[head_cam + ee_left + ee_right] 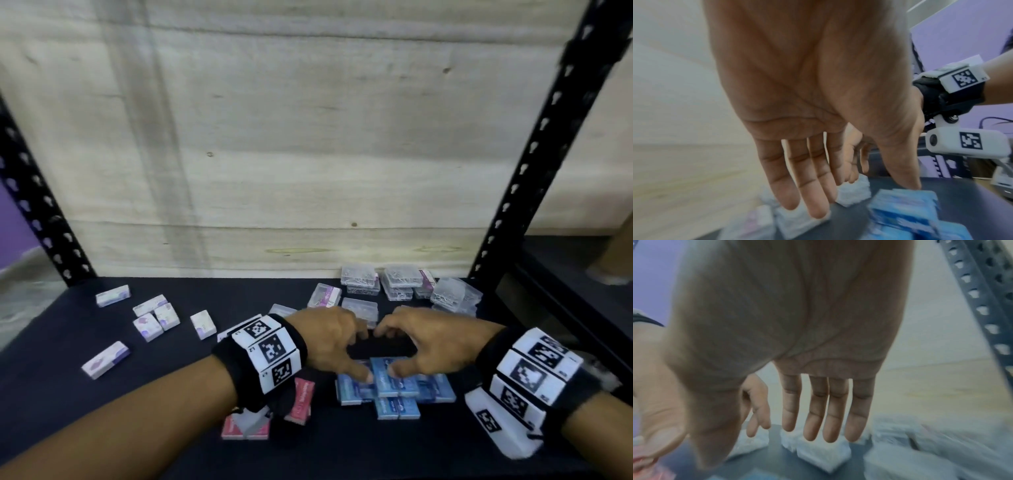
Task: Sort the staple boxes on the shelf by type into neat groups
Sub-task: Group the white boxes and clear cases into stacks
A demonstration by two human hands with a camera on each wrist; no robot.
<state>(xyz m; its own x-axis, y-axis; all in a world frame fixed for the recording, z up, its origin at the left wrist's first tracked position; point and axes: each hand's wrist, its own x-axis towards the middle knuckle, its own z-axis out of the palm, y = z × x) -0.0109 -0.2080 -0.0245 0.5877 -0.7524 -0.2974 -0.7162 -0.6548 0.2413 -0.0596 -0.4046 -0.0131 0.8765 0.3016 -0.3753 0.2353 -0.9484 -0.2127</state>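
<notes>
Both my hands, left hand [330, 342] and right hand [435, 342], loose, holding nothing, thumbs on blue boxes [394, 385] lower centre, squaring group; clear cases [400, 282] grouped upper right.

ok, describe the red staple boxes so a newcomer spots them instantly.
Start at the dark shelf and come to its front edge. The red staple boxes lie partly under the left hand's wristband, left of the blue boxes. They are the only red ones.
</notes>
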